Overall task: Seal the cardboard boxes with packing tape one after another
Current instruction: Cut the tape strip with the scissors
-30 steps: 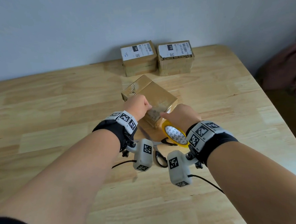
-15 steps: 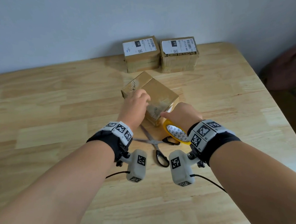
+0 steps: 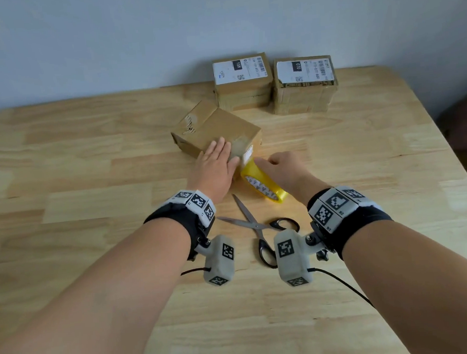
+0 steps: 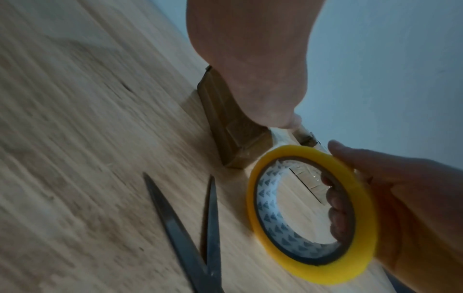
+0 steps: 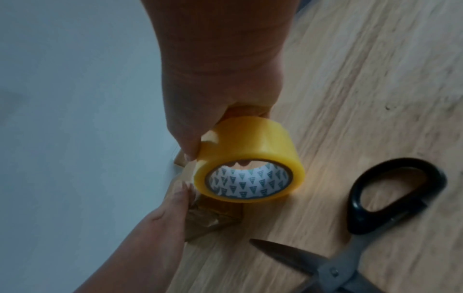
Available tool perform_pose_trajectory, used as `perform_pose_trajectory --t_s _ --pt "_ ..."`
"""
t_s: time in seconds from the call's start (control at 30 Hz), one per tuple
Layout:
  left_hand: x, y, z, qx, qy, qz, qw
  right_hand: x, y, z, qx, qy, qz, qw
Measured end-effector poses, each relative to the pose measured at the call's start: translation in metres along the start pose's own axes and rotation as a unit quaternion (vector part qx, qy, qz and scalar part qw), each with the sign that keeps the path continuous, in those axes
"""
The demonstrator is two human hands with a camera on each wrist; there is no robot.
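Nearest you, the scissors (image 3: pixel 260 231) lie on the table (image 3: pixel 91 191) with their blades spread, points aimed toward your hands; reach back carelessly and you could graze a blade or knock them away.

Beyond them, your right hand (image 3: pixel 286 170) grips the roll (image 3: pixel 264 181), thumb on its outer face and fingers (image 4: pixel 337 200) curled through the core. A short strip runs from it to the near corner of the box (image 3: pixel 218 132). Your left hand (image 3: pixel 216 167) lies flat, fingers straight, pressing that strip onto the box top.

What could go wrong:
- If you pull the roll while the left hand eases off, the strip will likely peel up or drag the light box toward you.
- If the roll tilts, the strip may twist and stick to itself or crease over the corner.
- Slack between roll and box would probably trap wrinkles.

Count: one pair of scissors, one roll, two hands, and three boxes. One box is under your hand; two labelled boxes, left (image 3: pixel 243 80) and right (image 3: pixel 304 83), sit side by side at the far edge by the wall.
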State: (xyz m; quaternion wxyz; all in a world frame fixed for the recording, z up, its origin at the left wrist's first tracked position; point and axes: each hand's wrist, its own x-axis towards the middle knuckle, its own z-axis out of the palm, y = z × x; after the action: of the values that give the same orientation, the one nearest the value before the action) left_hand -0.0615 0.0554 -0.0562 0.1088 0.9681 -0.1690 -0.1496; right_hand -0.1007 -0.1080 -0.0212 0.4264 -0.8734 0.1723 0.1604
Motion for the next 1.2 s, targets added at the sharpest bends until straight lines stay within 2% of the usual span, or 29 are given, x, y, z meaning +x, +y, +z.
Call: perform_pose_trajectory --t_s 0.07,0.23,0.37,0.53,0.67,0.77,1.0,1.2 --pt "0.002 0.000 0.000 0.029 0.010 -0.003 1.000 0.001 -0.004 -0.002 -0.017 0.004 0.009 1.000" --pt "0.004 0.002 -0.002 0.027 0.027 0.013 0.999 0.002 0.000 -0.012 -0.196 -0.013 0.063 0.978" --pt "0.009 0.006 0.000 0.052 0.074 0.021 0.996 0.001 0.003 -0.006 -0.237 0.008 0.080 0.968" --pt "0.016 0.006 0.006 0.083 0.151 0.040 0.984 0.002 0.006 0.002 -0.171 -0.010 0.079 0.982" --pt "0.016 0.006 0.014 0.118 0.120 0.015 0.986 0.000 0.004 0.000 -0.074 -0.013 0.088 0.993" --pt "0.016 0.004 0.025 0.130 0.147 0.027 0.980 0.000 0.002 0.000 -0.063 -0.020 0.071 0.995" --pt "0.022 0.006 0.025 0.180 0.095 0.019 0.979 -0.001 -0.003 0.001 -0.050 -0.042 0.065 0.996" --pt "0.021 0.009 0.017 0.194 0.062 0.027 0.979 -0.007 0.000 -0.007 0.014 -0.034 0.071 0.997"
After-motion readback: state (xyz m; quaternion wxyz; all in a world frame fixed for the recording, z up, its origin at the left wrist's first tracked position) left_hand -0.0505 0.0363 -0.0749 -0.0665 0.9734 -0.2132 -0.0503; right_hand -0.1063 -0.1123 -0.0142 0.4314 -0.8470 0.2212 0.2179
